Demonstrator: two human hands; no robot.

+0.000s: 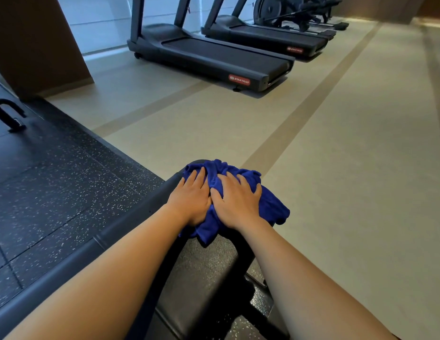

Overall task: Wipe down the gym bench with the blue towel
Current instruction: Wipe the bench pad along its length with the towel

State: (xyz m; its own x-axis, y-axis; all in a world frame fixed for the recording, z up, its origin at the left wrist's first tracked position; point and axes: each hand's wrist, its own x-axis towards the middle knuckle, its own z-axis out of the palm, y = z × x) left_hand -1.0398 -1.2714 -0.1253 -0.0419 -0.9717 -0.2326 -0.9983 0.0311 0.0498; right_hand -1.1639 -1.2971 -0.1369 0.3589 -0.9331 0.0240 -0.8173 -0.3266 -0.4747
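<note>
Saw open beige floor (pixel 336 168) from one through four o'clock off the bench (pixel 204 273). Spotted treadmills (pixel 214 57) barring twelve, well apart. Noted speckled mat (pixel 54 192) flat and open at nine, black handle (pixel 8 114) at ten, brown pillar (pixel 37 40) standing at eleven.

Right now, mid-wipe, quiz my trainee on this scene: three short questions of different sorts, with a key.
1. True or false: the left hand and the right hand both press flat on the blue towel.
2. Where on the gym bench does the towel lie? A, the end nearest the person; B, the middle; C, the far end.
3. Fill in: ___ treadmills stand side by side ahead.
Key: 1 true; 2 C; 3 two.
</note>
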